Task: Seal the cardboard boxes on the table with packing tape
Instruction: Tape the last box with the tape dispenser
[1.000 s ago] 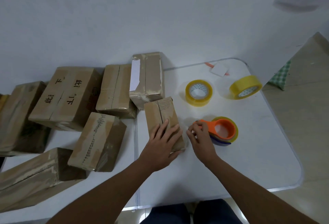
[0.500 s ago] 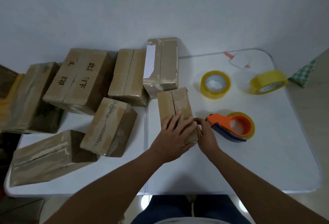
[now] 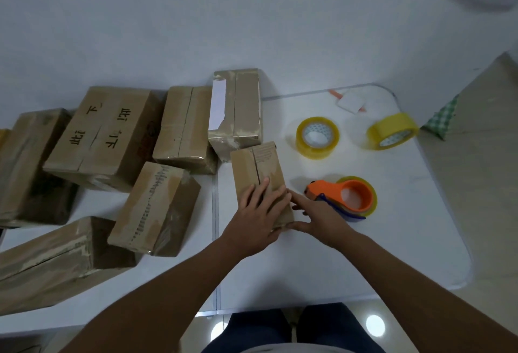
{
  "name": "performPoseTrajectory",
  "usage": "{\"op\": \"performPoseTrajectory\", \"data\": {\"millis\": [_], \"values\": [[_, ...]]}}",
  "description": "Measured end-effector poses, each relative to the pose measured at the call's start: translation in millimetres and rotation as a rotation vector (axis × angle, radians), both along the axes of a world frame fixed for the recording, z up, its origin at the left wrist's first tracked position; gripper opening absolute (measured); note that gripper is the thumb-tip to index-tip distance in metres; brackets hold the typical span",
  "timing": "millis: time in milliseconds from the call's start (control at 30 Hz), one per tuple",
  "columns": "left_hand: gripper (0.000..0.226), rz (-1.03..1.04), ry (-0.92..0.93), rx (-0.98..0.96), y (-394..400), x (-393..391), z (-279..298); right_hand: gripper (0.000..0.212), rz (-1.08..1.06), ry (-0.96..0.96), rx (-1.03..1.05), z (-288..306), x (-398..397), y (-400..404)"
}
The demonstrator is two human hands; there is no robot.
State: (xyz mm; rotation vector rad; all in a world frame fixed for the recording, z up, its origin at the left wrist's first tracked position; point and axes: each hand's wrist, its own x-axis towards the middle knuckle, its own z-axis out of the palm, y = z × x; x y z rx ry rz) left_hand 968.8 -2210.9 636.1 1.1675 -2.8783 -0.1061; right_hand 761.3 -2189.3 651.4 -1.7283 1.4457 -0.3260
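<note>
- Since a second earlier, the right hand (image 3: 322,216) had left the orange tape dispenser (image 3: 346,195) and come against the right side of the small box (image 3: 259,176); the dispenser lay on the table (image 3: 364,254), just right of that hand, with nothing holding it.
- Left hand (image 3: 259,216) lay flat on the near end of the small box's top, fingers straight and spread, pressing down.
- Right hand: fingers extended, thumb along the box's near right corner. It held nothing.
- Judgement: the box was being steadied or squared, or tape pressed down; whether tape already crossed the seam could not be told.
- The small box sat near the table's middle, its seam running away from the person.
- Two loose tape rolls (image 3: 318,137) (image 3: 392,134) lay beyond the dispenser.
- Writing: the large box (image 3: 101,136) at left carried dark printed characters, upside-down to the camera and not reliably readable. White label (image 3: 218,106) on the back box (image 3: 246,106): blank as seen.
</note>
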Motion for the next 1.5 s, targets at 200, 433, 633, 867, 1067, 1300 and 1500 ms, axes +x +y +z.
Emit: {"op": "performPoseTrajectory", "data": {"millis": [200,433,633,867,1067,1300,1500], "values": [[0.070,0.020,0.093,0.191,-4.8,-0.2,16.2,0.082,-0.033,0.093,-0.010,0.1,7.7,11.6],[0.035,0.246,0.484,0.319,-36.9,7.5,60.7,0.080,-0.050,0.177,-0.078,24.1,15.2,24.1],[0.019,0.810,0.956,0.559,8.7,56.3,59.2,0.058,0.071,0.215,-0.389,45.0,45.1,12.9],[0.043,1.407,1.436,1.349,62.9,61.3,19.2,0.079,0.446,0.540,-0.434,23.7,75.0,-12.2],[0.042,1.319,1.495,1.357,74.5,62.3,28.3,0.082,0.338,0.614,-0.394,8.8,84.7,4.1],[0.018,1.191,1.411,1.162,77.4,67.9,24.4,0.076,0.220,0.653,-0.423,7.0,90.0,23.6],[0.017,1.232,1.367,1.072,75.8,57.7,24.8,0.076,0.209,0.685,-0.488,0.0,86.4,22.6]]}}
